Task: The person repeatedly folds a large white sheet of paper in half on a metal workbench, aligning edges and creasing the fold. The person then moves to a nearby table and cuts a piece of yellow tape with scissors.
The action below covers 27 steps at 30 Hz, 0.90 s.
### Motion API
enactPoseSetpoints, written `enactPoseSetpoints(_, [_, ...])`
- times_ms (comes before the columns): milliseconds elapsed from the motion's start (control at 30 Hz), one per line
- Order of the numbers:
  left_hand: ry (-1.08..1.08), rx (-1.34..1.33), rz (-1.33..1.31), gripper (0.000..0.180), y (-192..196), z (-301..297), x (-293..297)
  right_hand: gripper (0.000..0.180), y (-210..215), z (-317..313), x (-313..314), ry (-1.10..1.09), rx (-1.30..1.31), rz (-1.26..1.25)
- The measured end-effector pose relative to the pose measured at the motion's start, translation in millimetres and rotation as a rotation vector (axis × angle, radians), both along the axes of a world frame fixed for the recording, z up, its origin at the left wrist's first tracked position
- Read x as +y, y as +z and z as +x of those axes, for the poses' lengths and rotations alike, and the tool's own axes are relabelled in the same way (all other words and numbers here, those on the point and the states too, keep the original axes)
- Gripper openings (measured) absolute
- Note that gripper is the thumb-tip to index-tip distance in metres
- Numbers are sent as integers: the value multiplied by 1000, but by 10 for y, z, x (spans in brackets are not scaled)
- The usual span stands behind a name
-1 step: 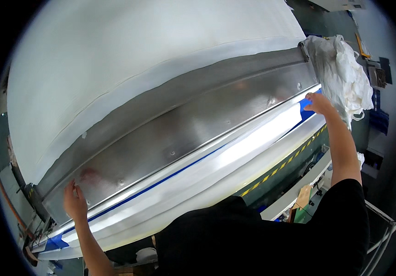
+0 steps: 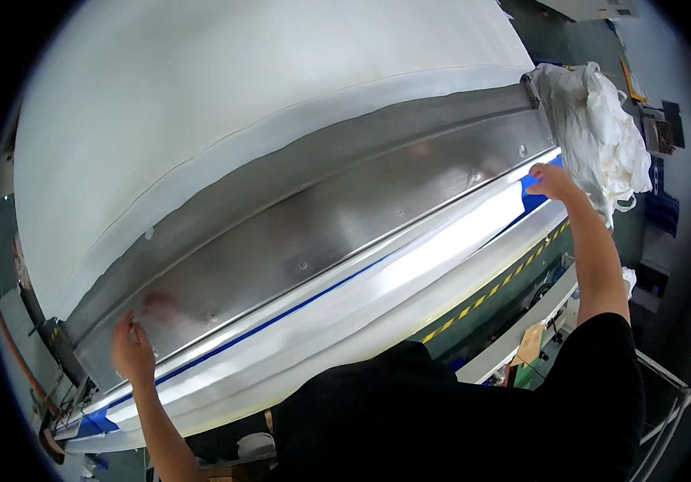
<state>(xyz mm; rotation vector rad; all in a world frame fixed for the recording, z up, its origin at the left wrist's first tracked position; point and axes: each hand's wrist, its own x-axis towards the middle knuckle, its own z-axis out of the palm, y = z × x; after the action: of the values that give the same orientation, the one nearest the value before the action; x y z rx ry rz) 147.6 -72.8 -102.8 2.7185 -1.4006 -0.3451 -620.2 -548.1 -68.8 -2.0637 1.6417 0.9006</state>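
Note:
A long shiny metal panel (image 2: pixel 361 213) runs slantwise from lower left to upper right. Along its near edge lie layers of white cloth (image 2: pixel 297 349) over a blue layer that shows as a thin strip (image 2: pixel 281 320). My left hand (image 2: pixel 132 353) hovers over or touches the panel's left end; its fingers and thumb are apart, holding nothing visible. At the far right end of the cloth, my right hand (image 2: pixel 552 183) is over the blue patch (image 2: pixel 534 197), thumb apart from the curled fingers. Whether those fingertips touch the blue layer I cannot tell.
Beyond the panel spreads a large white sheet (image 2: pixel 281 72). A crumpled white plastic bag (image 2: pixel 598 132) hangs at the panel's right end. Yellow-black striped tape (image 2: pixel 494 281) runs below the near edge. A white metal frame (image 2: pixel 666 410) stands at lower right.

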Motion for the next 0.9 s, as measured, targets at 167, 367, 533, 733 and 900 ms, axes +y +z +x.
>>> enactPoseSetpoints(167, [-37, 39, -93, 26, 58, -328, 14, 62, -269, 344, 366, -257, -251, 182])
enactPoseSetpoints(367, [5, 143, -294, 26, 135, -783, 23, 70, -388, 1029, 1056, -429, -456, 327])
enactPoseSetpoints(533, [-38, 227, -361, 26, 136, -1161, -37, 67, -373, 1649, 1599, -494, -645, 427])
enactPoseSetpoints(733, [-33, 279, -403, 22, 242, -1337, -60, 62, -501, 2573, 2326, -447, -682, 394])
enactPoseSetpoints(900, [-66, 368, -392, 23, 341, -1472, -80, 50, -529, 3148, 2868, -398, -712, 395])
